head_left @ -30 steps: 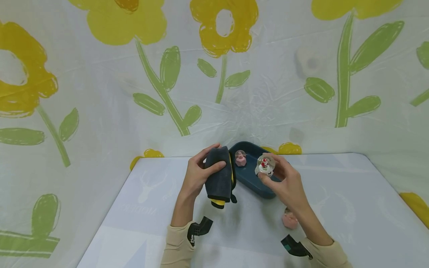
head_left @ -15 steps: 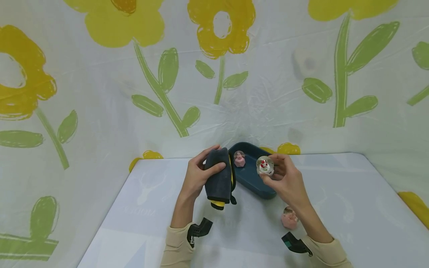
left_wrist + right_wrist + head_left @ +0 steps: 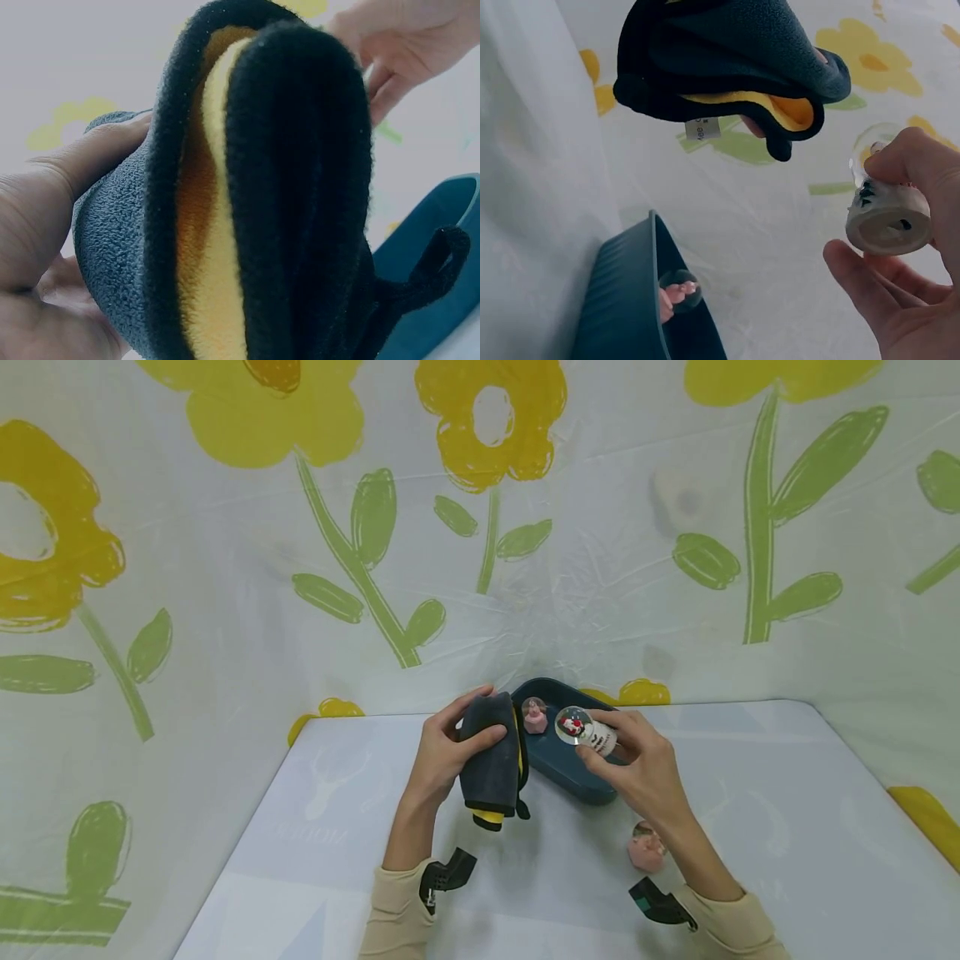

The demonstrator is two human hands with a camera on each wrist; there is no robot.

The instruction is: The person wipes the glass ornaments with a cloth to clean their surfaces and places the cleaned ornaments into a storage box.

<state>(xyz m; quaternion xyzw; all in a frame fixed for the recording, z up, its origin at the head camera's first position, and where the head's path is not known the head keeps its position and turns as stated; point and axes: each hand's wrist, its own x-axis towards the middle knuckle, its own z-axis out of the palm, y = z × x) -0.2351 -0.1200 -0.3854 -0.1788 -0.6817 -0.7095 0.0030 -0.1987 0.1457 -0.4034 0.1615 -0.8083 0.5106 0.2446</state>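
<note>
My left hand (image 3: 441,753) grips a folded cleaning cloth (image 3: 483,752), dark grey with black trim; its yellow inner side shows along the fold in the left wrist view. A small black loop (image 3: 431,270) sticks out from the cloth's edge. Between the thumb and fingers of my right hand (image 3: 647,763) is a small snow globe (image 3: 576,727), its dome tipped to the left, with a red and white figure inside. The right wrist view shows the globe's pale underside (image 3: 889,231). The globe overlaps the dark blue tray (image 3: 562,770) in the head view, apart from the cloth.
Inside the tray, at its left end, stands a pink snow globe (image 3: 535,718). Another pink snow globe (image 3: 645,850) is on the white table (image 3: 315,843), close to my right forearm. A flower-printed curtain (image 3: 600,568) hangs behind the table.
My right hand has turned the snow globe from facing the head camera to lying tilted, dome leftward and base toward the right. The left hand and the cloth stay nearly in place.
</note>
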